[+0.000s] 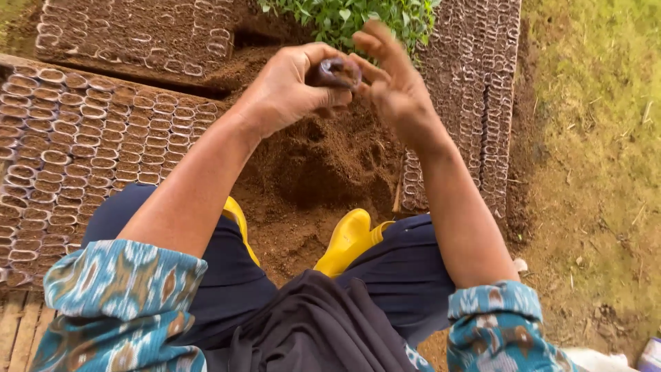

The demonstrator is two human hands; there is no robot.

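My left hand is closed around a small dark plastic seedling bag, held up above a heap of brown soil. My right hand is beside it, fingers spread and fingertips touching the bag's top edge. Both forearms reach forward from patterned teal sleeves. The lower part of the bag is hidden inside my left fist.
Rows of several soil-filled seedling bags lie to the left, more at the top left and right. Green seedlings grow at the top. Yellow boots rest on the soil. Grass lies to the right.
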